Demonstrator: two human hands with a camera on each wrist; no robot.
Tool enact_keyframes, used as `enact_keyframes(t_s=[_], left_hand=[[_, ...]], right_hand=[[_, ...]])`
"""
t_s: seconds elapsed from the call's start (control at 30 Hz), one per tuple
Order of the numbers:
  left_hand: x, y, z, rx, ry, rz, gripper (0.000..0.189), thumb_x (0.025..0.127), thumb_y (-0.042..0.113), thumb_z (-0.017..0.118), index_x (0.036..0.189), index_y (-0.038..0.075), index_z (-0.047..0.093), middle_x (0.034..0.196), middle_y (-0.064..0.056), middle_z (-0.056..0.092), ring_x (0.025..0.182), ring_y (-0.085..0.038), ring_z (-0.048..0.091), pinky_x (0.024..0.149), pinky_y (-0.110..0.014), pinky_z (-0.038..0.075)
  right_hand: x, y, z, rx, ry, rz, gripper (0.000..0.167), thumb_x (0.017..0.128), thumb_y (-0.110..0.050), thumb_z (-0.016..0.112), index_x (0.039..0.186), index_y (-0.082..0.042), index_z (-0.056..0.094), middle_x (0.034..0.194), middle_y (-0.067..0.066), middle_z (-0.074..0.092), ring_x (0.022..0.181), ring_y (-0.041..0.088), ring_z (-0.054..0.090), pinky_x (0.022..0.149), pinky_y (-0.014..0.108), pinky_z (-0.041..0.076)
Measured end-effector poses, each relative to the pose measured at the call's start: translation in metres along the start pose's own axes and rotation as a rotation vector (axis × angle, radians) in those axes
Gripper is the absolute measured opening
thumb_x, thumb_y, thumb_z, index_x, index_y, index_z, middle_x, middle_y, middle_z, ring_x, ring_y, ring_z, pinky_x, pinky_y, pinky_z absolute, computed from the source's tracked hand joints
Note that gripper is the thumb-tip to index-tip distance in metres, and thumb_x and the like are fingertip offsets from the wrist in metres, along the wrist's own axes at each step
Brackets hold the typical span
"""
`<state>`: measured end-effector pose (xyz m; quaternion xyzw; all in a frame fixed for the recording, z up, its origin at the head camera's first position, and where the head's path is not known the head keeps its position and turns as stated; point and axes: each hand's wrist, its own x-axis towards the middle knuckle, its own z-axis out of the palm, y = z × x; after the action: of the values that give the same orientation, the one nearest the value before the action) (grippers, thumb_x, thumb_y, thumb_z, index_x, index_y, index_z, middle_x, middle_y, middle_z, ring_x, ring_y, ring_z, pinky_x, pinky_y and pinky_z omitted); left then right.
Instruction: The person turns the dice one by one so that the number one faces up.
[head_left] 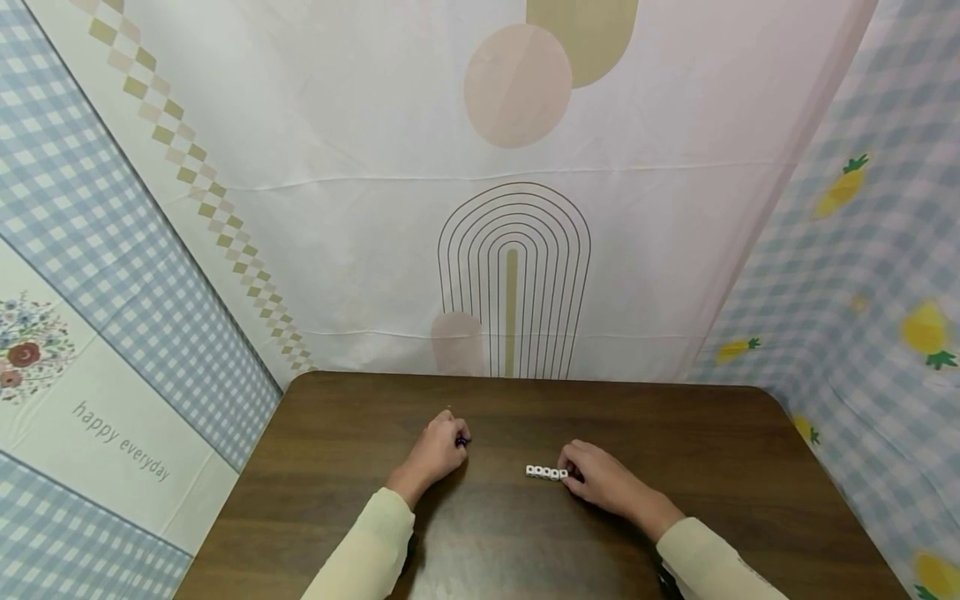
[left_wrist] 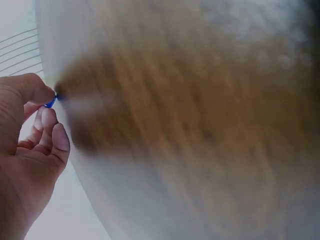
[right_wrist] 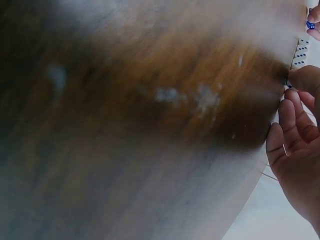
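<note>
My left hand pinches a small blue die between thumb and forefinger, over the left middle of the table. In the left wrist view only an edge of that blue die shows; in the right wrist view its white pips can be made out. To its right, several white dice with dark pips stand in a short row, side by side. At the row's right end, my right hand pinches the last white die, mostly covered by the fingertips in the right wrist view.
Both hands are over a dark brown wooden table with rounded far corners. A white cloth with printed arches hangs behind it. Blue checked cloths stand at the left and right sides.
</note>
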<state>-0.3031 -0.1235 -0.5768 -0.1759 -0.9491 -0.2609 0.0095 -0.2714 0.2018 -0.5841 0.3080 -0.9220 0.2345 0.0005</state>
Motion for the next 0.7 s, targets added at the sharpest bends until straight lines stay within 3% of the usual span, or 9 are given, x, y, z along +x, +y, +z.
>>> enact_keyframes(t_s=[0.5, 0.7], left_hand=[[-0.0002, -0.0017, -0.0006, -0.078, -0.033, 0.021, 0.019, 0.086, 0.003, 0.073, 0.104, 0.010, 0.071, 0.097, -0.002, 0.058, 0.090, -0.017, 0.058, 0.083, -0.037, 0.052], [0.0002, -0.0027, -0.0009, -0.113, 0.012, 0.011, 0.015, 0.084, 0.001, 0.077, 0.095, 0.007, 0.067, 0.091, -0.003, 0.059, 0.085, -0.016, 0.056, 0.078, -0.033, 0.050]], right_hand=[[-0.0009, -0.0002, 0.0000, 0.001, 0.015, -0.009, 0.018, 0.089, -0.009, 0.077, 0.091, -0.019, 0.063, 0.089, -0.009, 0.056, 0.080, 0.002, 0.051, 0.071, 0.024, 0.048], [-0.0018, -0.0001, -0.0006, 0.006, 0.031, -0.030, 0.019, 0.087, -0.007, 0.078, 0.090, -0.018, 0.063, 0.088, -0.009, 0.056, 0.079, 0.002, 0.051, 0.069, 0.023, 0.048]])
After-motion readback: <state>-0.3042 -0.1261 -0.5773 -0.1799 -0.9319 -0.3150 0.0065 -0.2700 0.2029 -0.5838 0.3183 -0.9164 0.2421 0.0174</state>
